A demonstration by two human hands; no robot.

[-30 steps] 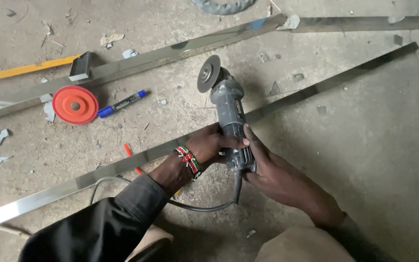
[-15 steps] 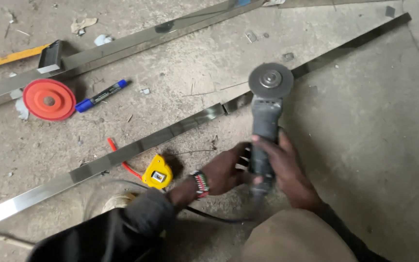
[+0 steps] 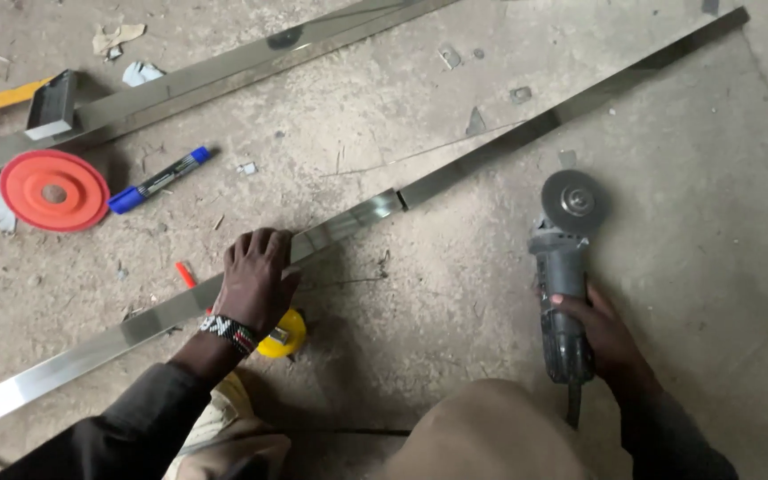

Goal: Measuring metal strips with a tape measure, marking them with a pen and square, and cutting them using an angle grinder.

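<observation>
Head view: left hand (image 3: 255, 277) presses flat on the steel square tube (image 3: 331, 233) at frame centre; right hand (image 3: 599, 333) grips the angle grinder (image 3: 564, 267) at right, beside the tube

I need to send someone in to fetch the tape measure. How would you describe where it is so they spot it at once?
Find the long shiny metal bar lying diagonally across the concrete floor, where the left hand presses on it. Just below that hand's beaded wristband sits the tape measure. It is small, round and bright yellow, unlike the flat red disc and blue marker farther up.
</observation>
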